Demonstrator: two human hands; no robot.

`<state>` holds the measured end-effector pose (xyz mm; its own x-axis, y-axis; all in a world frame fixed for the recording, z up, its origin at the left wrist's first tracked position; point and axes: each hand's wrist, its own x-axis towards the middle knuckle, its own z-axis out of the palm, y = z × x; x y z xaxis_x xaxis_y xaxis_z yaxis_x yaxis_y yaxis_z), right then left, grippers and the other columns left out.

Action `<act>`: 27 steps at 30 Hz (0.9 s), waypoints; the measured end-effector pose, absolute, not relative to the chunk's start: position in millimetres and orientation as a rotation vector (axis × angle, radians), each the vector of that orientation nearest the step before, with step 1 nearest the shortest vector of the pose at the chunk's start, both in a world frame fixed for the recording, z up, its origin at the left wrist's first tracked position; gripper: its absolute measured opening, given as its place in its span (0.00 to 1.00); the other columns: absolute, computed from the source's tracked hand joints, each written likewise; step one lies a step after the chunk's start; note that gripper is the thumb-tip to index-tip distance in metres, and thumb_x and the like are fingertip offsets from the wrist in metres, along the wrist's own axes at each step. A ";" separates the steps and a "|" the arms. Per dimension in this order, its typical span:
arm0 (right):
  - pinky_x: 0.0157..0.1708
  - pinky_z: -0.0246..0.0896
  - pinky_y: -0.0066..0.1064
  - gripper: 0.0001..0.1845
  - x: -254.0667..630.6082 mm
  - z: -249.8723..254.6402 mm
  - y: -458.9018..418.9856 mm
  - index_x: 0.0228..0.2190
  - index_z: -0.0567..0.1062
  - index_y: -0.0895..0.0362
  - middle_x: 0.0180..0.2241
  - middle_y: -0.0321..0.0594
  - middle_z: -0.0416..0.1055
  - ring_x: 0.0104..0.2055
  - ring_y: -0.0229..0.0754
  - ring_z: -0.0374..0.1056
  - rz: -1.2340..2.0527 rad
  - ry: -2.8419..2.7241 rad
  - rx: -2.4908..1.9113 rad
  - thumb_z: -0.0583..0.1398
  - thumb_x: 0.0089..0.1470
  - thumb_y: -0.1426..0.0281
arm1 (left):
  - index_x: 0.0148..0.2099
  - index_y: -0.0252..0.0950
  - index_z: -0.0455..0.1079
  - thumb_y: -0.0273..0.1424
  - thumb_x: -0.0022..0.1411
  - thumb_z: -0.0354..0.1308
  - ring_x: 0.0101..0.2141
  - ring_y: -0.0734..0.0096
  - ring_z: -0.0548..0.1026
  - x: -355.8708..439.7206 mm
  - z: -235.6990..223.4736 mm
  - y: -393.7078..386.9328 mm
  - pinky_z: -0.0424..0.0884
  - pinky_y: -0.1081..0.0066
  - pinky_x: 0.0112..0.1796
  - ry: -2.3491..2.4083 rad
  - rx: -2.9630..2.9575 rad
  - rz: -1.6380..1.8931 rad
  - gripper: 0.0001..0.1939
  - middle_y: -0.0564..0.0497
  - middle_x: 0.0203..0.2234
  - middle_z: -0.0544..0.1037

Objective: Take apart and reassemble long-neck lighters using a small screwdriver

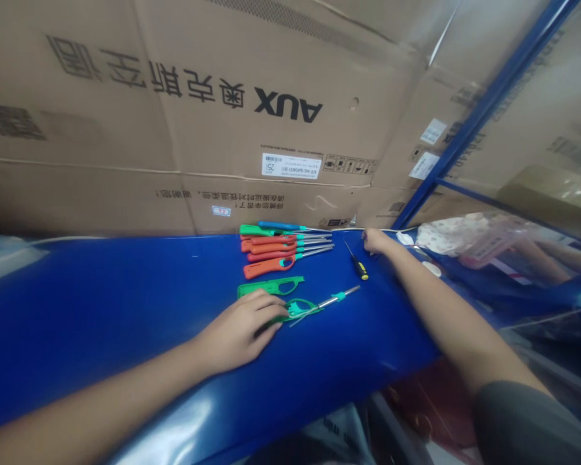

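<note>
My left hand is closed over the handle of an opened green gas lighter on the blue table. Out of its front runs a metal tube with a teal collar, and a thin pale wire or tube lies across it. Just behind rests a loose green half shell. At the table's back edge my right hand has its fingers curled down to the surface; anything in them is hidden. A black-and-yellow screwdriver lies between the hands, nearer the right one.
Several orange gas lighters lie in a row behind the green shell, with a blue one at the back. A large cardboard box stands along the far edge. Blue shelf posts and plastic bags are at the right.
</note>
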<state>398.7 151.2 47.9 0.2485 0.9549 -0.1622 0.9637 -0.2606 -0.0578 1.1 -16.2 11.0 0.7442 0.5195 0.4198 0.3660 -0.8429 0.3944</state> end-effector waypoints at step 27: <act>0.35 0.62 0.28 0.13 219.2 43.5 -12.3 0.43 0.77 0.59 0.44 0.33 0.79 0.41 0.36 0.71 0.714 3.539 0.327 0.52 0.68 0.73 | 0.44 0.34 0.81 0.41 0.49 0.75 0.33 0.72 0.78 14.9 24.1 -13.3 0.73 0.78 0.35 0.941 0.938 0.839 0.22 0.46 0.36 0.84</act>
<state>219.2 -12.3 43.5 -0.8701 0.0743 0.4873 0.2574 0.9116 0.3205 14.9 -13.3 24.1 0.3563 0.8916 -0.2796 -0.1762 0.3580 0.9170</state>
